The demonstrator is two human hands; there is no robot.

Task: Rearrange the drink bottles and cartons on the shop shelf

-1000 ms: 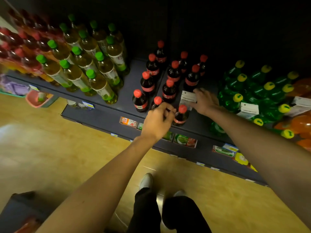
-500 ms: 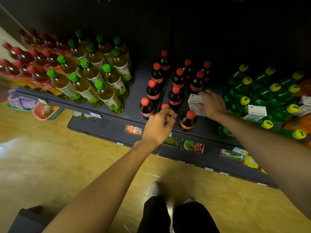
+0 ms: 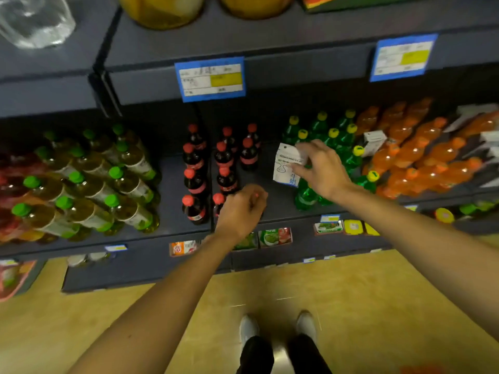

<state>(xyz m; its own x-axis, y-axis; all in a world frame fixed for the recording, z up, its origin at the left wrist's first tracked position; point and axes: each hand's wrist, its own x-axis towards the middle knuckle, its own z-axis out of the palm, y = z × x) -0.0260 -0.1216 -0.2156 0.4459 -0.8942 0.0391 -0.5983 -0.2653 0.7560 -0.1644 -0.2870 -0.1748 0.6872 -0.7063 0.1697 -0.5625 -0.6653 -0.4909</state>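
Dark cola bottles (image 3: 196,182) with red caps stand in rows in the middle of the dark shelf (image 3: 172,190). My left hand (image 3: 241,211) grips the top of a front-row cola bottle; a bit of red cap (image 3: 256,195) shows between the fingers and the rest of that bottle is hidden. My right hand (image 3: 322,170) holds a small white carton (image 3: 286,164) by its right side, raised above the shelf between the cola bottles and the green bottles (image 3: 333,137) with yellow caps.
Yellow tea bottles (image 3: 89,184) with green caps fill the shelf's left side, orange bottles (image 3: 421,155) the right. Another white carton (image 3: 374,141) lies among the orange bottles. The upper shelf edge carries blue price tags (image 3: 210,78). Small cartons (image 3: 275,236) sit on the lower shelf.
My right hand has lifted the white carton off the shelf and carried it right, toward the green bottles. My left hand has stayed at the front cola bottle. The view has tilted upward.
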